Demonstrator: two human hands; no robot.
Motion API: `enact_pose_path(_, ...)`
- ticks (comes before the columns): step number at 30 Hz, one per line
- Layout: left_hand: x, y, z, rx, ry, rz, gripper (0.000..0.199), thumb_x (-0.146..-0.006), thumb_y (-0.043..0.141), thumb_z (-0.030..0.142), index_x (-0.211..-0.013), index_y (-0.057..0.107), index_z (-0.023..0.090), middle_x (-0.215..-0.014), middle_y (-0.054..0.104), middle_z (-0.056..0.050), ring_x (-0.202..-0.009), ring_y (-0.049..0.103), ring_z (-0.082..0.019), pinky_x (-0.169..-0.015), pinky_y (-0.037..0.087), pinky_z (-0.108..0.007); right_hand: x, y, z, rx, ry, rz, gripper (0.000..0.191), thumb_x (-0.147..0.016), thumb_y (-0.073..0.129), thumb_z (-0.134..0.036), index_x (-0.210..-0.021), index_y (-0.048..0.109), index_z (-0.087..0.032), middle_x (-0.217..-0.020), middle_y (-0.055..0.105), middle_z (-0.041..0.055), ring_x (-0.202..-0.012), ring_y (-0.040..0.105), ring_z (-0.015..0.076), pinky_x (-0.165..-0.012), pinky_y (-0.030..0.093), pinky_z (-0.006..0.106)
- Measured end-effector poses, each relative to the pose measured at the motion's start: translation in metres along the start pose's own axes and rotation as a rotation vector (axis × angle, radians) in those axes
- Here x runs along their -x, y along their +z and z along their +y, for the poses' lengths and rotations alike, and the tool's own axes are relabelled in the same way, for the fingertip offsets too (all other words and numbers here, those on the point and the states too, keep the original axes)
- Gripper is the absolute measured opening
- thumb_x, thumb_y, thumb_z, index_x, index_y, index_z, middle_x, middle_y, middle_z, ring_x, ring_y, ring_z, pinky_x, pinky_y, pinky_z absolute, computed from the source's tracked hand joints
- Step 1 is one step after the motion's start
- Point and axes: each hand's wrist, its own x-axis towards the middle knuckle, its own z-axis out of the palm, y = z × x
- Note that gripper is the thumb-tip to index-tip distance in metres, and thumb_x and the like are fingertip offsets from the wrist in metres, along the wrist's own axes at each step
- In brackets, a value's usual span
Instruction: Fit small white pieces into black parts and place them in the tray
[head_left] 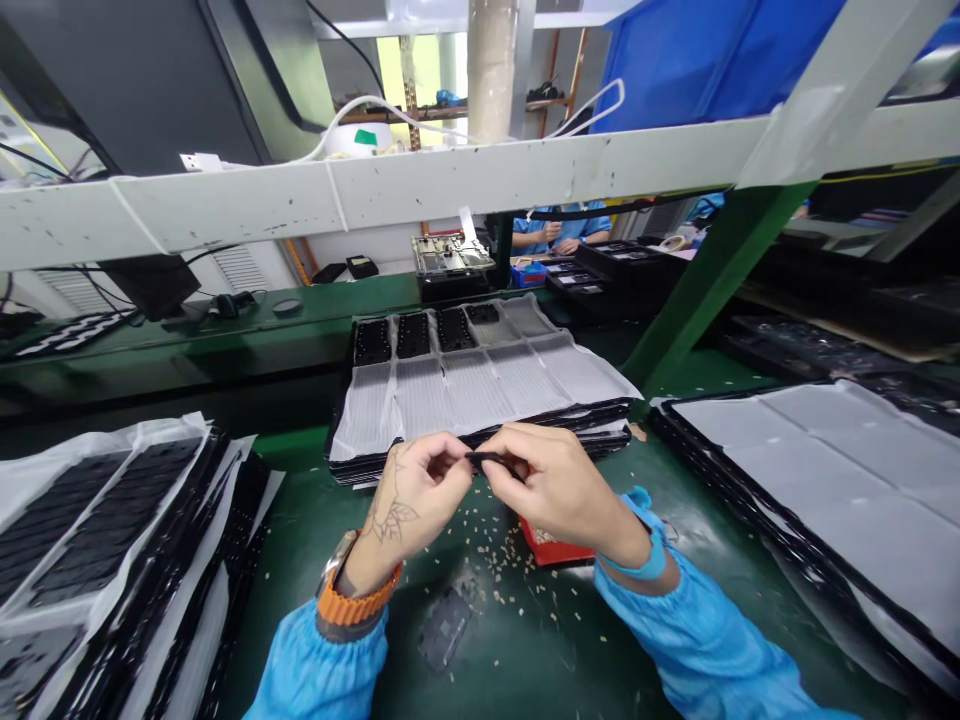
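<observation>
Part (484, 456), black and thin, was held up over the table (300, 525), about mid-view, just this side of the centre stack (487, 390). Left hand (409, 490) pinched its left end between thumb and fingers. Right hand (555, 480) gripped the right end, thumb on the near side, fingers curled; its far tip was hidden by them. Both hands were on the same part, fingertips near each other.

Red box (562, 553) sat on the table just below the right hand, partly covered by it, pale bits inside. More bits (499, 570) lay loose around it, spread leftward and toward the viewer. Dark plate (445, 628) lay flat among them, between the forearms.

Centre stack: trays with white liner, black pieces (412, 336) in pockets of the far row. Left stack (154, 580): trays, dark pieces in rows on top. Right stack (840, 470): trays under a pale sheet.

Left wrist wore an orange band (358, 600) and a watch (336, 562); right wrist a blue band (646, 562). Both sleeves (697, 640) were blue. White beam (435, 190) crossed above; blue bin (697, 65) stood at upper right. Beyond, a co-worker's hands (555, 238) showed, object unclear.
</observation>
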Motion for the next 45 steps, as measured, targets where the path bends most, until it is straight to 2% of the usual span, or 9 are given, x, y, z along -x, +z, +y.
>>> enact_pose_path(9,-0.001,0.009,-0.007,0.072,-0.004,0.062,0.014,-0.079,0.058,0.021,-0.066,0.056,0.019,-0.060,0.052,0.004,-0.056,0.042,-0.011,-0.056,0.034,-0.024,0.003,0.005,0.001,0.017,-0.064,0.019,0.015,-0.091,0.054,-0.011,-0.081,0.062,-0.018,-0.066,0.057,-0.0016,-0.056,0.044,0.0106,-0.057,0.034,0.026)
enact_pose_path(13,-0.001,0.013,-0.012,0.117,-0.002,0.112,0.016,-0.078,0.060,0.018,-0.066,0.050,0.020,-0.058,0.044,0.006,-0.054,0.037,-0.010,-0.054,0.032,-0.023,0.002,0.007,0.000,-0.066,0.042,-0.018,0.011,-0.089,0.055,-0.012,-0.084,0.061,-0.019,-0.065,0.056,-0.0033,-0.054,0.045,0.0093,-0.055,0.036,0.025)
enact_pose_path(16,-0.002,0.013,-0.014,0.162,0.036,0.130,0.004,-0.083,0.062,0.019,-0.081,0.059,0.020,-0.070,0.055,0.003,-0.063,0.049,-0.012,-0.059,0.040,-0.023,0.000,0.008,0.003,-0.188,0.182,0.003,0.007,-0.090,0.057,-0.016,-0.095,0.061,-0.019,-0.067,0.057,-0.0038,-0.053,0.051,0.0087,-0.053,0.041,0.023)
enact_pose_path(20,-0.001,0.012,-0.014,0.244,0.040,0.042,0.032,-0.088,0.070,0.029,-0.117,0.060,0.020,-0.102,0.068,-0.005,-0.084,0.062,-0.016,-0.073,0.049,-0.025,-0.004,0.008,0.008,-0.477,0.387,0.185,0.038,-0.092,0.060,-0.025,-0.128,0.052,-0.019,-0.080,0.065,-0.0015,-0.054,0.066,0.0119,-0.050,0.054,0.023)
enact_pose_path(23,0.000,0.014,-0.012,0.335,0.021,-0.039,0.022,-0.095,0.065,0.037,-0.105,0.060,0.018,-0.084,0.068,-0.002,-0.074,0.061,-0.013,-0.070,0.049,-0.025,-0.006,0.005,0.008,-0.581,0.422,0.232,0.027,-0.090,0.066,-0.031,-0.112,0.058,-0.018,-0.076,0.068,0.0000,-0.054,0.068,0.0140,-0.049,0.057,0.024)
enact_pose_path(28,0.007,0.018,-0.003,0.423,-0.031,0.013,0.035,-0.100,0.057,0.048,-0.082,0.057,0.018,-0.055,0.054,0.005,-0.051,0.048,-0.008,-0.053,0.039,-0.019,-0.002,0.003,0.009,-0.519,0.199,0.216,0.021,-0.092,0.070,-0.030,-0.077,0.061,-0.019,-0.066,0.064,0.0001,-0.056,0.060,0.0118,-0.051,0.048,0.022)
enact_pose_path(32,0.015,0.022,0.007,0.629,-0.164,-0.162,0.033,-0.095,0.065,0.049,-0.089,0.061,0.016,-0.056,0.052,0.007,-0.041,0.041,-0.005,-0.042,0.031,-0.016,0.001,0.012,0.014,-0.712,-0.085,0.340,0.036,-0.102,0.057,-0.046,-0.079,0.064,-0.020,-0.082,0.067,0.0060,-0.073,0.061,0.0181,-0.066,0.050,0.033)
enact_pose_path(35,0.020,0.028,0.012,0.789,-0.268,-0.289,0.030,-0.094,0.066,0.045,-0.095,0.063,0.015,-0.047,0.048,0.009,-0.036,0.033,-0.004,-0.039,0.029,-0.014,0.001,0.020,0.015,-0.764,-0.221,0.410,0.042,-0.104,0.051,-0.045,-0.072,0.061,-0.020,-0.071,0.061,0.0051,-0.066,0.055,0.0185,-0.063,0.046,0.036)
enact_pose_path(45,0.028,0.039,0.023,1.101,-0.432,-0.468,0.018,-0.090,0.067,0.032,-0.085,0.063,0.015,-0.036,0.039,0.011,-0.029,0.022,-0.003,-0.032,0.029,-0.012,0.002,0.027,0.007,-0.728,-0.350,0.493,0.050,-0.104,0.052,-0.042,-0.060,0.047,-0.021,-0.053,0.044,-0.0010,-0.049,0.040,0.0137,-0.051,0.036,0.031)
